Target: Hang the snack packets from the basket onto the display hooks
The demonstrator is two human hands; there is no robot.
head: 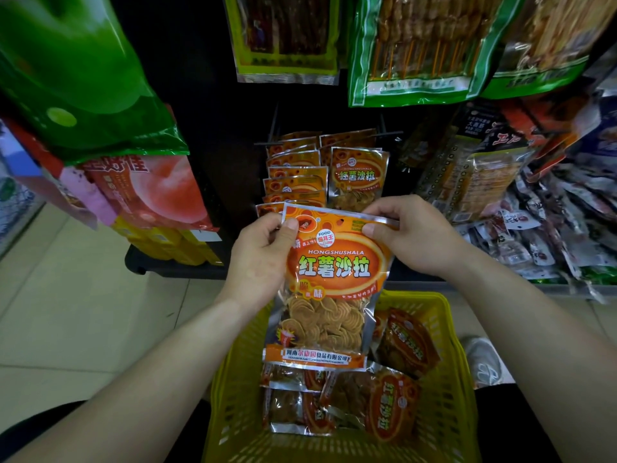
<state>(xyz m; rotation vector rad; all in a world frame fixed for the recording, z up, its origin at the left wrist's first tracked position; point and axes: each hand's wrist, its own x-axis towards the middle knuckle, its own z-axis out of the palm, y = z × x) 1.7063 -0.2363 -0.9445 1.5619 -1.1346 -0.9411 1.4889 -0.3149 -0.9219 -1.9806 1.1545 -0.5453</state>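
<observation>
An orange snack packet (329, 285) hangs upright between both hands, above the yellow basket (447, 389). My left hand (258, 255) pinches its top left corner and my right hand (412, 237) pinches its top right corner. A small hang hole shows near the packet's top edge. Several more orange packets (384, 402) lie flat in the basket. Just behind the held packet, two display hooks (389, 132) carry rows of the same packets (357, 177), the left row fuller than the right.
Green packets of skewer snacks (424, 48) hang above the hooks. Dark assorted packets (521, 202) crowd the right side. A green bag (76, 68) and pink-red bags (150, 192) hang at the left, over yellow boxes. Pale floor tiles (66, 295) lie at the left.
</observation>
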